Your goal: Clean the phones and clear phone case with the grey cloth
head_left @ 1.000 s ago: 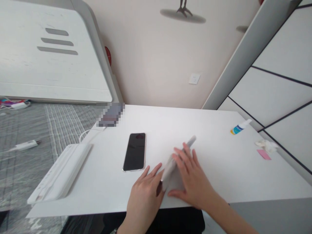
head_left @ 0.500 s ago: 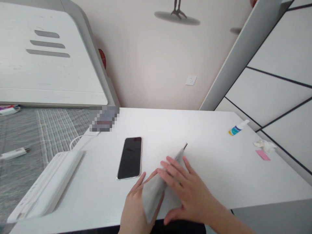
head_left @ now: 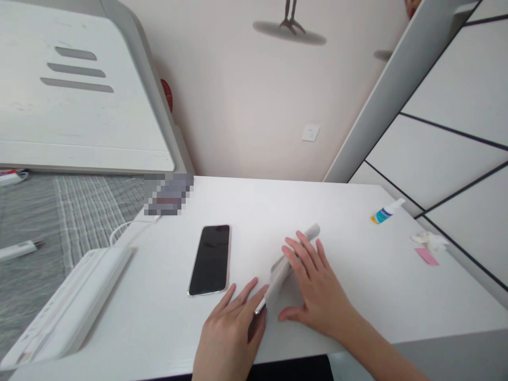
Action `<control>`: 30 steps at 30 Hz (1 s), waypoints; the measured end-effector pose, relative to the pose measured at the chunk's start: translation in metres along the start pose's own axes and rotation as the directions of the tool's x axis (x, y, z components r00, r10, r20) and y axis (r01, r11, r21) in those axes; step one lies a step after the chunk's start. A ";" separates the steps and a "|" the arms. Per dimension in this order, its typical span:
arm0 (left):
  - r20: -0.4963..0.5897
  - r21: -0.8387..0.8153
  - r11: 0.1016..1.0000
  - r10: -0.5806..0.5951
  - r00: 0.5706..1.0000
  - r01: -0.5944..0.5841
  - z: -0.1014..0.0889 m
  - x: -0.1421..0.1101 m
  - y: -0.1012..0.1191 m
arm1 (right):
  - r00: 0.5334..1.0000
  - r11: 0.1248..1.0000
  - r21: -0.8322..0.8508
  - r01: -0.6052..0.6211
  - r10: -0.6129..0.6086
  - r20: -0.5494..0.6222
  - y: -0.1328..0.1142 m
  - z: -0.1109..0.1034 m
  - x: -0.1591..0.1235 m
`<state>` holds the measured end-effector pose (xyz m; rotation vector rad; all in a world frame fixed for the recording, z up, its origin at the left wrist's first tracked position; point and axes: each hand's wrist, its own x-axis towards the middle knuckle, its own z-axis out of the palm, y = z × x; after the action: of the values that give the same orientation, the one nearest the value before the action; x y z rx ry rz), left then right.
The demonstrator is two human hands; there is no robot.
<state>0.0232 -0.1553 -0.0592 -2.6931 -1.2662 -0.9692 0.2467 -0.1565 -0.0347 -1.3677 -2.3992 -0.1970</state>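
Note:
A thin grey slab (head_left: pixel 275 280), about the size of a phone, stands tilted on its long edge on the white table (head_left: pixel 357 275). My right hand (head_left: pixel 317 286) lies against its right side with the fingers stretched and spread over the upper edge and the thumb on the table. My left hand (head_left: pixel 230 333) rests flat on the table, fingers apart, with the thumb touching the slab's near end. A black phone (head_left: pixel 209 259) lies screen up just left of my hands, untouched.
A small spray bottle (head_left: pixel 387 210) lies at the back right, with a crumpled white wipe (head_left: pixel 431 239) and a pink slip (head_left: pixel 426 256) near the right edge. A long white power strip (head_left: pixel 67 307) with its cable (head_left: pixel 127 228) overhangs the left edge. A grey checked bed (head_left: pixel 59 211) lies left.
Half a second ago my left hand held the slab's near end up off the table, flat side showing. Now the slab stands on edge and my left hand lies flat beside it.

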 end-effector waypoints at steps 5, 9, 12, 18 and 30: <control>0.061 -0.056 0.998 0.019 0.998 -0.016 -0.004 0.003 0.002 | 0.978 0.979 0.023 0.205 -0.205 0.042 0.001 0.002 -0.005; 0.028 -0.022 1.000 -0.018 0.999 0.019 -0.004 0.003 0.005 | 0.999 0.998 0.063 0.003 0.000 -0.040 0.016 -0.004 0.001; 0.055 -0.044 0.999 0.000 0.998 0.003 -0.004 0.003 0.004 | 0.998 0.970 0.237 0.054 -0.042 -0.054 0.007 -0.007 0.008; 0.106 -0.110 0.994 -0.017 0.994 0.029 -0.005 0.001 0.005 | 0.972 0.956 0.206 0.210 -0.181 -0.151 0.010 0.000 0.030; 0.011 -0.169 0.984 -0.047 0.999 0.048 -0.005 0.003 0.006 | 0.942 0.929 0.190 0.319 -0.289 -0.169 0.002 0.014 0.033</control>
<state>0.0261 -0.1585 -0.0520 -2.8041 -1.3124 -1.1232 0.2301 -0.1250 -0.0351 -0.8536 -2.4218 -0.1038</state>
